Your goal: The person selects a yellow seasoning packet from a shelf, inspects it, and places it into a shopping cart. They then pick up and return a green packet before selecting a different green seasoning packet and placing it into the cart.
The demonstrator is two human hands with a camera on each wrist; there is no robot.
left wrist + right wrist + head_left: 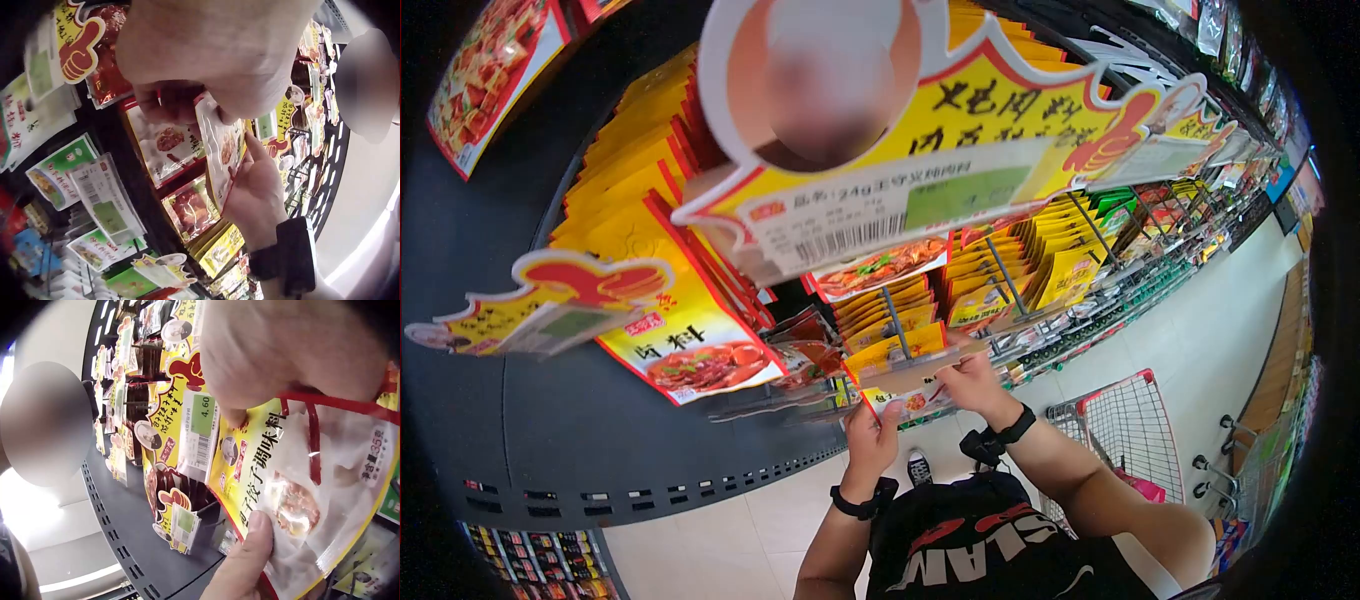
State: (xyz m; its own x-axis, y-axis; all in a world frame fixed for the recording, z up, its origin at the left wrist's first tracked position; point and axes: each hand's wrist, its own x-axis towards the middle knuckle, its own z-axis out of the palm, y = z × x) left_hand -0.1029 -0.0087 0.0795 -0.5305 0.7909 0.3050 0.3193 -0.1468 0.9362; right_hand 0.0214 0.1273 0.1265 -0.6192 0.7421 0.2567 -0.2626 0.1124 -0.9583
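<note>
Both hands are on a white and yellow packet of dumpling seasoning (340, 481), with a red edge and a picture of filling. My left hand (870, 440) grips its lower edge; in the right wrist view the left thumb (255, 540) presses on the packet's front. At the opposite edge, my right hand (978, 385) holds it with bent fingers, largely covering that end in the right wrist view. The left wrist view shows the packet (220, 147) tilted in front of another white packet (169, 147) on the rack.
Large price signs (1000, 130) jut out from the shelf close before the head camera. Rows of yellow seasoning packets (885, 315) hang on metal hooks. A dark shelf panel (490, 410) curves along the left. Behind the right arm stands a wire shopping cart (1135, 430).
</note>
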